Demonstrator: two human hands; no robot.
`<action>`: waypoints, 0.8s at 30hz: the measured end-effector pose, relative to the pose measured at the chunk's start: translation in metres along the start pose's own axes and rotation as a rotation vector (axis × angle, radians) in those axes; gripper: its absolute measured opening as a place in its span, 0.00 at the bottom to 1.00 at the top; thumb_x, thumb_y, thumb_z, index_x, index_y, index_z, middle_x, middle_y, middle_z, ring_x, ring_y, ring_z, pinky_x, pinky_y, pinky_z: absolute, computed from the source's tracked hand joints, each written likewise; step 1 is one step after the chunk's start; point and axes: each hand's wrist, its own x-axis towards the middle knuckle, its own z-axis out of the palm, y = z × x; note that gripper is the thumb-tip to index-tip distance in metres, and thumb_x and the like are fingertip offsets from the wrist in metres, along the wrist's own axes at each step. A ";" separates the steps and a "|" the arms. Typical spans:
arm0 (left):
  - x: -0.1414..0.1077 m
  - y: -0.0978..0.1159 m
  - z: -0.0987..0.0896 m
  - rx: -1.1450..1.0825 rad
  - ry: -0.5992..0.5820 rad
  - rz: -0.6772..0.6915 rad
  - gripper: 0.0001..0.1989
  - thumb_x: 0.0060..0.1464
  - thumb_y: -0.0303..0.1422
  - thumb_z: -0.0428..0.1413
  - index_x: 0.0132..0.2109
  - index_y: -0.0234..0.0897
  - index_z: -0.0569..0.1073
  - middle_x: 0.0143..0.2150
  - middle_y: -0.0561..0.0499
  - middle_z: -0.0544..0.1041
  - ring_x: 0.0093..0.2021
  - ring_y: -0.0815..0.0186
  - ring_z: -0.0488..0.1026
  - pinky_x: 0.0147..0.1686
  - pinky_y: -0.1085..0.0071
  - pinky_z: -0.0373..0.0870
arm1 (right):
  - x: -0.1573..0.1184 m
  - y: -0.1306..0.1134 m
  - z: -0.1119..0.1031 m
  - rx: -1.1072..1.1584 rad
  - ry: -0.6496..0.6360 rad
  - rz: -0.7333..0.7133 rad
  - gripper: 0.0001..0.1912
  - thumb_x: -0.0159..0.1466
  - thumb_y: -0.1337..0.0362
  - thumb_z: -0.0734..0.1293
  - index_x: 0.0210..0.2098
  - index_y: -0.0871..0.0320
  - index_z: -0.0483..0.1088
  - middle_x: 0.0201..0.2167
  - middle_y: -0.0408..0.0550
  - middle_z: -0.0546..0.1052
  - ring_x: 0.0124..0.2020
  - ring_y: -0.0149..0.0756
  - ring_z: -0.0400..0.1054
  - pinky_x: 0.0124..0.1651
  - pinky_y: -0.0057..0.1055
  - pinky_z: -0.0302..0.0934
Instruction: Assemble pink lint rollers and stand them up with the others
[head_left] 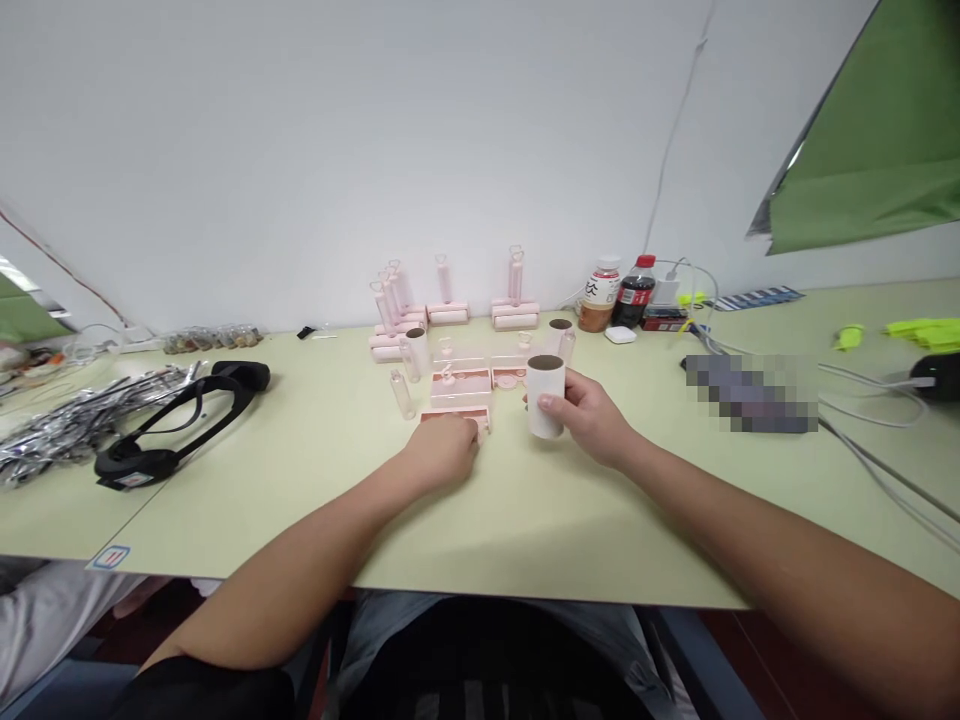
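Observation:
My right hand (596,415) is wrapped round a white lint roller refill (545,405) with a brown cardboard core, held upright above the table. My left hand (442,450) is closed at the near side of a pink lint roller case (454,413); its fingertips are mostly hidden. Just beyond it lies a clear-and-pink case (460,388), with another pink case (510,377) to its right. Another white refill (416,355) stands behind on the left, and one more refill (559,335) at the right. A small pink handle (403,395) stands left of the cases.
Several pink lint rollers (448,312) stand along the wall. Back right are a white-capped bottle (600,295), a cola bottle (635,292) and cables. A black headset (180,430) and silver foil strips (82,415) lie left. A dark pixelated object (750,393) lies right.

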 end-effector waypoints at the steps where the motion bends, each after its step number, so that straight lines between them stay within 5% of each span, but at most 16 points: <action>1: -0.002 0.000 -0.005 -0.080 0.022 0.037 0.11 0.57 0.31 0.49 0.27 0.37 0.68 0.29 0.47 0.74 0.28 0.62 0.69 0.28 0.68 0.60 | 0.000 -0.001 -0.001 -0.035 -0.031 -0.025 0.21 0.55 0.48 0.71 0.38 0.58 0.68 0.32 0.47 0.73 0.33 0.38 0.65 0.34 0.32 0.59; 6: -0.010 -0.002 -0.029 -0.639 0.240 0.190 0.12 0.61 0.39 0.49 0.32 0.37 0.65 0.42 0.47 0.73 0.42 0.62 0.70 0.38 0.68 0.66 | -0.002 -0.002 -0.001 -0.126 -0.169 -0.136 0.18 0.58 0.52 0.69 0.39 0.59 0.69 0.32 0.45 0.68 0.31 0.34 0.61 0.33 0.30 0.57; 11: -0.005 -0.001 -0.026 -1.176 0.155 0.183 0.14 0.60 0.45 0.51 0.41 0.39 0.62 0.40 0.49 0.72 0.42 0.63 0.74 0.38 0.68 0.69 | -0.004 0.000 0.001 -0.199 -0.284 -0.118 0.17 0.58 0.54 0.69 0.40 0.60 0.69 0.30 0.43 0.67 0.31 0.33 0.60 0.33 0.29 0.55; 15: 0.000 0.000 -0.019 -1.248 0.151 0.224 0.21 0.61 0.46 0.51 0.56 0.42 0.62 0.32 0.54 0.70 0.34 0.68 0.73 0.37 0.69 0.69 | -0.007 0.000 0.003 -0.241 -0.362 -0.079 0.18 0.58 0.52 0.69 0.40 0.59 0.69 0.30 0.43 0.67 0.30 0.34 0.59 0.32 0.29 0.54; 24: 0.003 0.009 -0.012 -1.226 0.294 0.123 0.20 0.51 0.48 0.60 0.37 0.35 0.69 0.24 0.56 0.69 0.20 0.75 0.65 0.16 0.77 0.58 | -0.009 0.002 0.005 -0.306 -0.452 -0.039 0.20 0.59 0.49 0.68 0.39 0.59 0.69 0.28 0.41 0.66 0.28 0.32 0.57 0.30 0.27 0.51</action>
